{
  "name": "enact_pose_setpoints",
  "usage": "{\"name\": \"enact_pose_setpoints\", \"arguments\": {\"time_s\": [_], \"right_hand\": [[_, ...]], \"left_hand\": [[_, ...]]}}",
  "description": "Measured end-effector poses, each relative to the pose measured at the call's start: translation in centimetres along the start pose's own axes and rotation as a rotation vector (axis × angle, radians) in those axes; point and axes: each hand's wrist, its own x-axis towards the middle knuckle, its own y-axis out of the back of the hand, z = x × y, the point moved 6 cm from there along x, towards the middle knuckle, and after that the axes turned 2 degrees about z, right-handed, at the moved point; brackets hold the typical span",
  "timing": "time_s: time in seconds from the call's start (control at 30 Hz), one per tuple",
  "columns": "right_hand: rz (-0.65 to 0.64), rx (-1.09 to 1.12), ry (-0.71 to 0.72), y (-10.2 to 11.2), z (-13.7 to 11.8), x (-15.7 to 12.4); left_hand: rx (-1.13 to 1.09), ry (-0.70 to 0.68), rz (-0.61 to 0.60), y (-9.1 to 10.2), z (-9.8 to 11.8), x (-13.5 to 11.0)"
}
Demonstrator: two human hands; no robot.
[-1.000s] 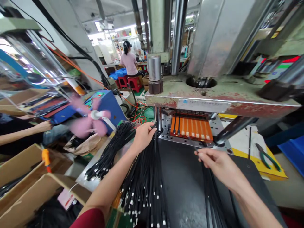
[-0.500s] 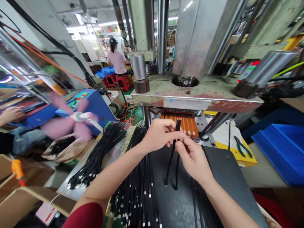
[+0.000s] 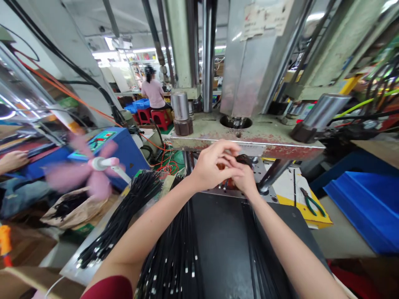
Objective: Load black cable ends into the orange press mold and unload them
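My left hand (image 3: 216, 164) reaches in front of the press opening, its fingers loosely bent and apart, with no object visible in them. Just to its right, my right hand (image 3: 245, 179) is turned away, and the left fingertips partly cover it. Dark strands (image 3: 245, 159), which look like the black cables, show just beyond the right hand; its fingertips are hidden. Small pale connector ends show below the hands at the mould. A black mat (image 3: 221, 236) lies under my forearms. Bundles of black cables (image 3: 171, 249) with metal plugs lie to its left, and more black cables (image 3: 257, 249) lie on its right part.
The press plate (image 3: 205, 135) and its steel posts stand in front. Green-handled pliers (image 3: 311, 202) lie on a yellow-edged surface, near a blue bin (image 3: 364, 211). A pink fan (image 3: 99, 164) spins at the left. Another person's hand (image 3: 14, 161) is at far left; a seated person (image 3: 153, 93) is behind.
Both hands have moved forward from over the mat to the press opening. The cables that hung upright between them no longer hang over the mat. My left fingers have loosened. The view has tilted slightly upward.
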Motion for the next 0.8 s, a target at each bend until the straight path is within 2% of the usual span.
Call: {"name": "enact_pose_setpoints", "arguments": {"time_s": [0.07,0.1,0.2,0.27,0.4,0.53,0.67,0.8], "right_hand": [[-0.013,0.014,-0.040,-0.2,0.8,1.6],[-0.022,0.018,-0.051,-0.3,1.0,2.1],[-0.062,0.010,-0.053,-0.7,1.1,2.6],[-0.098,-0.001,-0.046,-0.8,0.9,2.4],[-0.161,-0.094,0.018,-0.8,0.1,1.9],[-0.126,-0.327,0.017,-1.0,0.2,2.6],[-0.025,-0.417,-0.069,-0.5,1.0,2.7],[-0.103,-0.495,-0.039,-0.5,0.6,1.3]], "left_hand": [[0.112,0.115,-0.097,-0.7,-3.0,-2.5],[0.220,0.122,-0.195,-1.2,-4.3,-3.8],[0.546,0.031,-0.556,-2.8,-7.0,-7.4],[0.671,-0.022,-0.693,-3.3,-7.6,-8.9],[0.774,-0.060,-0.726,-3.5,-7.1,-9.4],[0.789,0.006,-0.720,-3.6,-7.7,-8.0],[0.831,0.129,-0.714,-3.9,-10.7,-5.0],[0.826,0.334,-0.715,-4.3,-14.4,-1.4]]}}
